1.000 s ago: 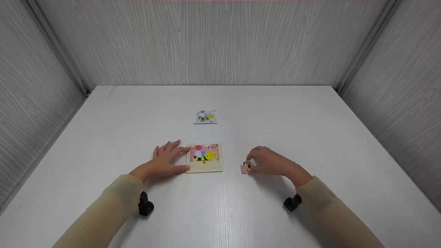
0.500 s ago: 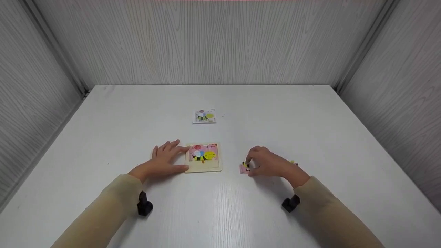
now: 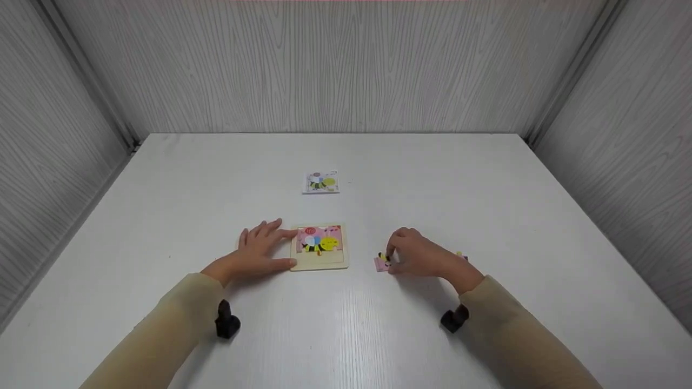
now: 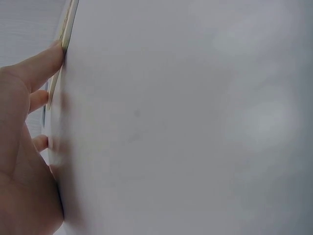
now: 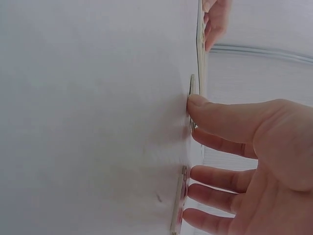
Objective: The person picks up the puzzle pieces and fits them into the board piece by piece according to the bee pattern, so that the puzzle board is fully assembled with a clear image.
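Note:
My left hand (image 3: 258,253) spreads its fingers on the table, the thumb and forefinger touching the left edge of a wooden puzzle board (image 3: 319,265). Bee-picture pieces fill the board's upper part, and bare wood shows along its lower strip. Right of the board, my right hand (image 3: 419,255) pinches a pink puzzle piece (image 3: 380,264) with yellow and black marks between thumb and forefinger. Seen edge-on in the right wrist view, this puzzle piece (image 5: 192,84) is low over the table. The left wrist view catches the thumb (image 4: 46,63) against the board's edge.
Behind the board lies a card (image 3: 321,182) with a similar bee picture. Another puzzle piece (image 3: 461,255), partly hidden, lies beyond the right wrist; a piece (image 5: 177,203) also shows under the right hand's other fingers. Pale panels (image 3: 335,65) enclose the white table.
The right hand and its puzzle piece have shifted very slightly left, and the piece looks a little turned. My left hand and the board stay in place.

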The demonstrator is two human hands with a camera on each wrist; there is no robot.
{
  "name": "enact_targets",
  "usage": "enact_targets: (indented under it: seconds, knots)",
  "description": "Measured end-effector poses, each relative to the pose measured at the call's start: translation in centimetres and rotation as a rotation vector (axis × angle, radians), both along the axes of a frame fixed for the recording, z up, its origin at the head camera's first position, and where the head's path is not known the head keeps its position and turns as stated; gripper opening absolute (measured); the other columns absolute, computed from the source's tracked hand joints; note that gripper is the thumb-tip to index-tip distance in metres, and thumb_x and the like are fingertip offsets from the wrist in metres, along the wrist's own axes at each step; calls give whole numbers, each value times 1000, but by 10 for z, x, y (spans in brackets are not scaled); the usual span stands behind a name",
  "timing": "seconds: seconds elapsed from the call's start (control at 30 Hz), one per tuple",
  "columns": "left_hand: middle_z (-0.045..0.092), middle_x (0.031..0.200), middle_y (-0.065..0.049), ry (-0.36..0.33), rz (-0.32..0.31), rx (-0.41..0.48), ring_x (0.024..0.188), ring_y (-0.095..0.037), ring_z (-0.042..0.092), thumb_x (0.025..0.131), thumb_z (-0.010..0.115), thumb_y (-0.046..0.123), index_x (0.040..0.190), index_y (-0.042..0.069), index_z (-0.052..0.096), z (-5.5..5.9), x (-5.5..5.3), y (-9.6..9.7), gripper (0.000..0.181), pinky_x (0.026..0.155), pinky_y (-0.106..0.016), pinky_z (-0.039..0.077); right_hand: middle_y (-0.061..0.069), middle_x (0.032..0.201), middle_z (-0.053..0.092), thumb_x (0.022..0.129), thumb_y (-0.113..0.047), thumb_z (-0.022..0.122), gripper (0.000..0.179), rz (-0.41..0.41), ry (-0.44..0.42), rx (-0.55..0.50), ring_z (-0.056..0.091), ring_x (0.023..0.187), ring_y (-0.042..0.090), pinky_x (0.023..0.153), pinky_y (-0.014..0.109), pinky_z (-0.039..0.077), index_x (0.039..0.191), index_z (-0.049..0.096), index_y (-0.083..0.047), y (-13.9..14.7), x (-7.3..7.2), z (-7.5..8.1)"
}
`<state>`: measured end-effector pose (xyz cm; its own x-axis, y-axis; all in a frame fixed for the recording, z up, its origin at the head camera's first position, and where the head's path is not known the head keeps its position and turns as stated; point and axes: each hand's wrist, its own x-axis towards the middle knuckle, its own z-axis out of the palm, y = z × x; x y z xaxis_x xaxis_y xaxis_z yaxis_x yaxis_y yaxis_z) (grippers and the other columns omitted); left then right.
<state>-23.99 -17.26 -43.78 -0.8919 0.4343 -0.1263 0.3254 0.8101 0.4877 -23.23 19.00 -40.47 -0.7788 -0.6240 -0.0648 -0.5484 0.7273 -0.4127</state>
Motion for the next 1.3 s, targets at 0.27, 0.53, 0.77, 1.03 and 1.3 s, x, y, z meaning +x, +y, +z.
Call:
enact_targets:
  seconds: [0.27, 0.53, 0.77, 1.03, 1.3]
  knots:
    - [8, 155, -11, -9, -2, -8, 138, -39, -2, 82, 56, 60, 145, 28, 33, 1, 0, 0, 74, 102, -62, -9, 10, 111, 53, 82, -19, 72, 24, -8, 3, 19, 46, 109, 28, 89, 40, 40, 96, 59, -4, -5, -2, 2]
    - [8, 154, -12, -10, -3, -11, 138, -40, -2, 83, 55, 59, 145, 27, 33, 1, 1, 1, 73, 102, -62, -9, 7, 107, 54, 83, -22, 71, 25, -12, 0, 31, 47, 104, 26, 88, 39, 41, 97, 60, -5, -16, -3, 4]
    - [9, 154, -12, -4, -9, 12, 138, -40, -2, 83, 57, 57, 144, 27, 35, -1, 0, 0, 71, 102, -62, -9, 5, 105, 56, 82, -21, 72, 24, -7, 17, 4, 47, 104, 25, 89, 38, 42, 97, 61, -6, -27, -4, 6]
    - [9, 154, -13, -8, -8, 5, 138, -41, -3, 83, 56, 56, 144, 27, 34, 1, 1, 1, 71, 102, -62, -9, 7, 119, 52, 84, -24, 70, 26, -48, -23, 34, 45, 110, 22, 92, 34, 41, 102, 61, -8, -47, -5, 10]
    - [8, 154, -13, -13, -8, -5, 138, -40, -3, 83, 55, 59, 145, 27, 33, 1, 1, 1, 73, 102, -62, -9, 4, 125, 50, 84, -28, 69, 27, -66, -57, 27, 43, 113, 19, 95, 33, 40, 104, 60, -13, -66, -6, 12]
